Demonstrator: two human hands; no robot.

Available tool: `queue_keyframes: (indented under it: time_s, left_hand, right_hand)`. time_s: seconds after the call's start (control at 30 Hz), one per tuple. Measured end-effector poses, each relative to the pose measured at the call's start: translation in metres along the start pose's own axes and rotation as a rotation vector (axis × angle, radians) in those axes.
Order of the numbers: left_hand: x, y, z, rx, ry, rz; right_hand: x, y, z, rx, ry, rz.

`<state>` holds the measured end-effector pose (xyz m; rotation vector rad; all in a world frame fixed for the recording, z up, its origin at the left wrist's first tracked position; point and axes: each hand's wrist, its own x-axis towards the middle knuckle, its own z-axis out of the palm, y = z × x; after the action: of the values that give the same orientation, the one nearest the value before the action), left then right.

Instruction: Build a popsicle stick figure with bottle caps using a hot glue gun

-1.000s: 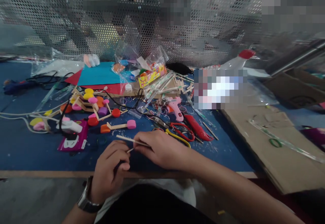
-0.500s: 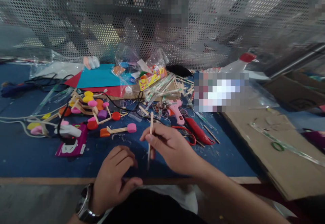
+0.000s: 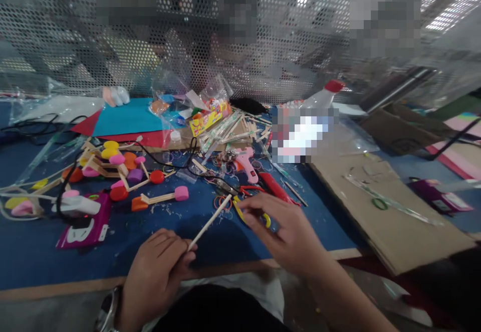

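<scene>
My left hand [image 3: 160,264] is closed around the lower end of a thin wooden stick [image 3: 210,221], which slants up and to the right above the table. My right hand [image 3: 285,226] reaches over yellow-handled pliers [image 3: 237,210], its thumb and fingers curved but apart. The fingertips are at the yellow handles; whether they touch is unclear. The pliers lie on the blue table [image 3: 150,226], partly hidden by that hand. Beside them are a few rubber bands [image 3: 219,202] and a red-handled tool [image 3: 250,189], its far end covered by my fingers.
Foam-and-stick constructions [image 3: 124,171] and a purple power strip [image 3: 84,221] occupy the left. A pink glue gun [image 3: 246,164], a red tool [image 3: 276,189] and a pile of wooden sticks [image 3: 255,127] lie farther back. Cardboard [image 3: 376,221] covers the right side. A perforated metal screen [image 3: 180,36] stands behind.
The wooden stick has passed from my right hand to my left. My right hand has moved right, over the pliers, which now show. The camera view has shifted somewhat to the right.
</scene>
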<state>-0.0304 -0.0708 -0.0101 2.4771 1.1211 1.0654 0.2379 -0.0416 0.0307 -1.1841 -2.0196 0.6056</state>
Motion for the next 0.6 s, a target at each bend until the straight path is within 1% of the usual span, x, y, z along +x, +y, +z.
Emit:
queue_keyframes:
  time_s: [0.1,0.13,0.23,0.3,0.37,0.47,0.53,0.6]
  left_hand:
    - [-0.002,-0.001,0.001,0.017,0.0,-0.004]
    - [-0.003,-0.001,0.001,0.027,0.0,-0.009]
    - [-0.004,-0.001,0.003,0.052,0.001,-0.021]
    - [-0.003,-0.001,0.005,0.058,-0.003,-0.014]
    - [-0.002,0.0,0.005,0.063,-0.008,0.001]
    - [0.0,0.001,0.005,0.075,-0.003,0.017]
    - [0.0,0.002,0.005,0.079,0.007,0.017]
    - [0.0,0.004,0.005,0.091,0.023,0.004]
  right_hand:
    - [-0.011,0.034,-0.023,-0.287,0.194,0.066]
    - [-0.015,0.047,-0.028,-0.363,0.229,0.095]
    - [-0.027,0.082,-0.032,-0.564,0.211,0.173]
    - [-0.031,0.096,-0.028,-0.583,0.166,0.244]
    - [-0.033,0.103,-0.022,-0.538,0.16,0.306]
    - [-0.032,0.103,-0.019,-0.487,0.17,0.362]
    - [-0.032,0.1,-0.024,-0.477,0.197,0.367]
    - [-0.035,0.097,-0.033,-0.455,0.249,0.378]
